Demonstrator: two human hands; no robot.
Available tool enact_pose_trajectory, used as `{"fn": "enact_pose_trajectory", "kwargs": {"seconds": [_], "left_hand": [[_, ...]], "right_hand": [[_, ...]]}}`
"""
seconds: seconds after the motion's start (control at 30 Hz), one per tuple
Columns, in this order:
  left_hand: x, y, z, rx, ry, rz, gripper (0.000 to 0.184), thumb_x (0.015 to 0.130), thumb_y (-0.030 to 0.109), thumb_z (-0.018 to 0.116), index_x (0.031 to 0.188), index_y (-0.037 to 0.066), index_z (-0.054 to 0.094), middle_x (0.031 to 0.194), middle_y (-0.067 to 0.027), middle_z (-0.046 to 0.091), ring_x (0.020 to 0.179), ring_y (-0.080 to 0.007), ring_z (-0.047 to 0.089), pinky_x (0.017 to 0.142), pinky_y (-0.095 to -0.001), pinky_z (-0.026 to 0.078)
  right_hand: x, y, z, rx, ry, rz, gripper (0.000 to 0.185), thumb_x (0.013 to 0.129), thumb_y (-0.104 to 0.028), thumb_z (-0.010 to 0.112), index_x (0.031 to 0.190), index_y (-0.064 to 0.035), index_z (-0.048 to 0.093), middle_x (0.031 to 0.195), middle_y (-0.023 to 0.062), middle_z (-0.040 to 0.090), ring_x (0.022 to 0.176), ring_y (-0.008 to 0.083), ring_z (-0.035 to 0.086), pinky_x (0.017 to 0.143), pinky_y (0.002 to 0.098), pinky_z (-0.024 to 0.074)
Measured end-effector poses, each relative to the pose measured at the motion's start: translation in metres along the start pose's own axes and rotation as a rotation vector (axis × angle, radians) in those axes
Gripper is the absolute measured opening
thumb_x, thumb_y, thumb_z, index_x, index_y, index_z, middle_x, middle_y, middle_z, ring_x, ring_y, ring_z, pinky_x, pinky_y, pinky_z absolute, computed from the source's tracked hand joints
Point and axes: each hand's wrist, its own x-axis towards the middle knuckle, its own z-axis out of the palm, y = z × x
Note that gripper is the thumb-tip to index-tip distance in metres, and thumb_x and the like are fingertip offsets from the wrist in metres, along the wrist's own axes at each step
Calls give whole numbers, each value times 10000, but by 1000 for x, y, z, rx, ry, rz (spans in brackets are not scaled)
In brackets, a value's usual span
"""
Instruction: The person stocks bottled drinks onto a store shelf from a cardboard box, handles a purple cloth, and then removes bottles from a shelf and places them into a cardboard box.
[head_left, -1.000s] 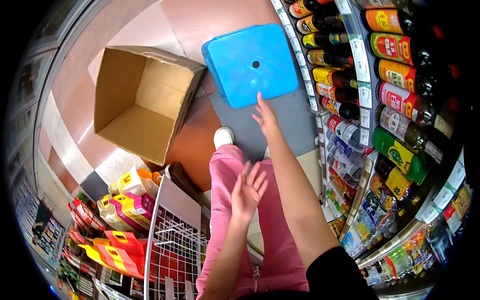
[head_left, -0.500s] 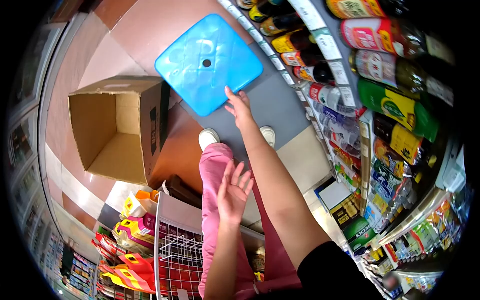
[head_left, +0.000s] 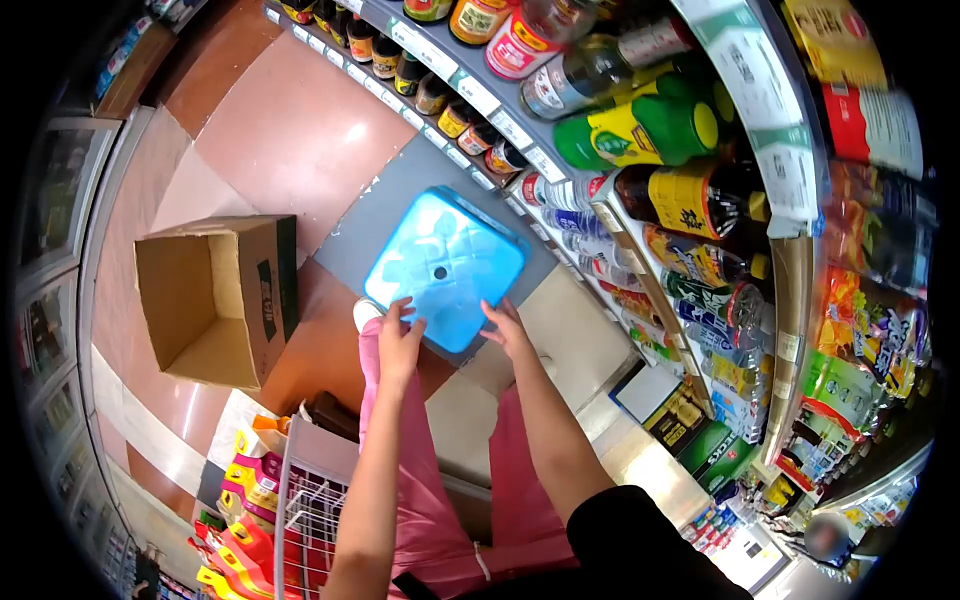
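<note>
A glossy blue plastic stool (head_left: 445, 245), square with rounded corners and a round hole in its top, stands on the floor in front of my legs. My left hand (head_left: 399, 345) is at its near left edge, fingers spread and partly overlapping the seat. At the near right edge is my right hand (head_left: 507, 330), fingers apart by the rim. Both hands are close to the stool; whether they press on it I cannot tell. Neither is wrapped round anything.
An open cardboard box (head_left: 215, 300) lies on its side to the left. Shelves of bottles, including a green bottle (head_left: 640, 130), line the right. A wire basket (head_left: 310, 520) and red and yellow packages (head_left: 245, 560) are at lower left. A white shoe (head_left: 367, 314) shows by the stool.
My left hand has gone from palm up near my legs to the stool's left edge. My right hand has shifted along its right side. The view has turned, and the stool appears closer to me.
</note>
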Motion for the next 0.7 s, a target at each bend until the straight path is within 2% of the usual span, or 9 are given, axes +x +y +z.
{"fn": "enact_pose_trajectory", "kwargs": {"seconds": [0.07, 0.1, 0.17, 0.23, 0.33, 0.37, 0.47, 0.57, 0.7], "left_hand": [[6, -16, 24, 399, 92, 193, 443, 849, 114, 683, 1272, 51, 564, 1141, -156, 649, 1056, -299, 615, 939, -379, 478], [2, -4, 34, 501, 40, 132, 587, 796, 138, 732, 1340, 99, 514, 1291, -183, 568, 1182, -377, 540, 991, -462, 443], [0, -12, 71, 705, 72, 201, 722, 782, 163, 759, 1418, 138, 418, 1414, -173, 454, 1270, -399, 455, 1025, -507, 408], [-3, -30, 112, 907, 18, 214, 953, 723, 202, 825, 1512, 215, 291, 1555, -149, 271, 1383, -442, 315, 1102, -609, 294], [-12, -50, 170, 1215, -86, 332, 1013, 690, 224, 850, 1526, 257, 278, 1568, -151, 244, 1399, -437, 301, 1113, -663, 243], [-10, -72, 190, 1265, -138, 351, 1088, 636, 235, 881, 1528, 334, 266, 1580, -158, 209, 1406, -474, 264, 1102, -704, 214], [-34, -98, 258, 1553, -251, 346, 783, 817, 205, 732, 1480, 356, 343, 1559, -144, 243, 1321, -470, 385, 1061, -656, 318], [-24, -145, 291, 1539, -333, 332, 639, 844, 161, 680, 1400, 352, 432, 1456, -169, 339, 1150, -442, 530, 981, -623, 391], [-42, -176, 309, 1797, -380, 477, 397, 931, 190, 550, 1317, 271, 499, 1345, -247, 415, 912, -432, 613, 881, -654, 449]], "right_hand": [[-9, 28, -30, -24, -3, 34, 832, 862, -379, 752, 1518, -178, 281, 1513, 53, 386, 1391, 251, 365, 1020, 543, 404], [-12, 43, -46, -30, -5, 49, 829, 861, -368, 754, 1519, -199, 280, 1509, 38, 398, 1393, 251, 359, 1032, 547, 377], [-16, 73, -83, -20, -34, 57, 821, 863, -369, 751, 1522, -239, 279, 1524, 9, 391, 1412, 249, 327, 1064, 550, 312], [-27, 108, -117, -4, -48, 96, 829, 858, -374, 754, 1522, -227, 279, 1528, 21, 383, 1410, 251, 333, 1070, 540, 309], [-33, 153, -171, 16, -85, 125, 881, 831, -383, 780, 1525, -175, 278, 1529, 63, 378, 1408, 266, 340, 1094, 497, 298], [-39, 176, -191, 35, -96, 140, 900, 814, -370, 799, 1518, -139, 288, 1522, 82, 383, 1402, 276, 347, 1098, 479, 306], [-33, 207, -249, 70, -192, 356, 1005, 752, -328, 858, 1514, -50, 265, 1502, 134, 384, 1378, 297, 377, 1089, 437, 357], [-30, 229, -277, 130, -33, 438, 1044, 716, -310, 884, 1505, -23, 264, 1471, 172, 414, 1332, 306, 434, 1046, 421, 413], [-45, 193, -284, -142, 197, -187, 972, 685, -323, 885, 1461, -79, 352, 1398, 199, 490, 1222, 346, 527, 967, 420, 475]]}}
